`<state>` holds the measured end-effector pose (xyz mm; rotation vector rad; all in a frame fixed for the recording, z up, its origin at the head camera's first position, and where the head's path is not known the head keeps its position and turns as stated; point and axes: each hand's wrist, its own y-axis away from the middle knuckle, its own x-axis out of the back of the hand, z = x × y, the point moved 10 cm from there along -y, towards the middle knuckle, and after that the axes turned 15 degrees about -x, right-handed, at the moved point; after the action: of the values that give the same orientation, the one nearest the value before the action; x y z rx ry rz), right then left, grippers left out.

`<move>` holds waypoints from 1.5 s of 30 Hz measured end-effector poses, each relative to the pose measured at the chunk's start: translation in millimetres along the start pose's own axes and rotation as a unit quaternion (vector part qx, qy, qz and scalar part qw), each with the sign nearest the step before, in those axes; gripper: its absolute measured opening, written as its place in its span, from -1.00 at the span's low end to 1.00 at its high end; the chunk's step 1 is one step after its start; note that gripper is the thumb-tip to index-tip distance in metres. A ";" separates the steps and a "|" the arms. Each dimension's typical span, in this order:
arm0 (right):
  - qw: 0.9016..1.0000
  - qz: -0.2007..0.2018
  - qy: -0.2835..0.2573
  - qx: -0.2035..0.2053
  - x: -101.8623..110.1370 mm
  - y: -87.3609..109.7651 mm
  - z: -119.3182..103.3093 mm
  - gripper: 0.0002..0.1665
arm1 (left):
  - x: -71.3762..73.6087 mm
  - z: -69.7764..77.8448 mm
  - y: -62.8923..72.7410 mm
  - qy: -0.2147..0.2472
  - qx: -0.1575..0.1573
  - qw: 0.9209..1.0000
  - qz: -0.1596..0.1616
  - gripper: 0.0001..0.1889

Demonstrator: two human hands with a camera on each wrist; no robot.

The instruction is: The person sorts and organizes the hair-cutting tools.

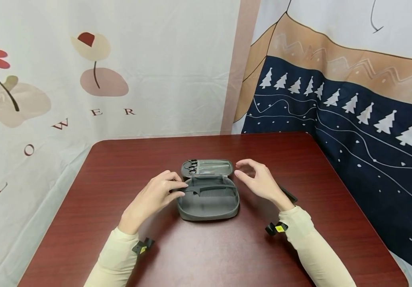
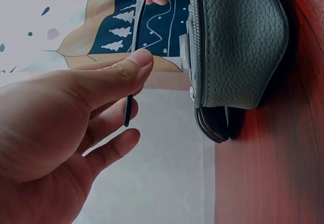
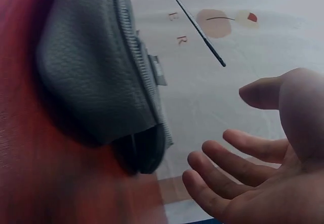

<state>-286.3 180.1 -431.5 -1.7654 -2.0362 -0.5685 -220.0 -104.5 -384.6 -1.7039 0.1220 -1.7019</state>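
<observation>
A dark comb [image 1: 214, 191] is pinched at its handle end between thumb and fingers of my left hand [image 1: 154, 195]. It lies level above the open grey zip case [image 1: 207, 211], teeth toward me. Both wrist views show the comb edge-on, apart from the case's zipped rim. My right hand [image 1: 259, 178] hovers at the case's right side, fingers loosely bent and thumb apart, holding nothing. In the right wrist view the comb's free tip [image 3: 223, 63] points toward that hand without contact. The case's lid [image 1: 214, 168] is folded back, away from me.
Several small metal tools with finger loops [image 1: 193, 167] sit in the left of the lid, beside a clear pocket. The case stands on a reddish-brown table [image 1: 148, 155]. Printed cloths [image 1: 177, 71] hang behind and to the right. Each wrist wears a small black camera mount.
</observation>
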 end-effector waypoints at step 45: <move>0.994 -0.079 -0.003 -0.072 -30.8 -4.6 28.9 -0.94 | -39.6 -1.7 -10.9 0.034 0.021 0.987 -0.155 -0.82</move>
<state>-287.4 169.3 -472.6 -1.6950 -2.2022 -0.7763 -231.0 -76.0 -412.1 -1.7019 -0.1566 -1.9733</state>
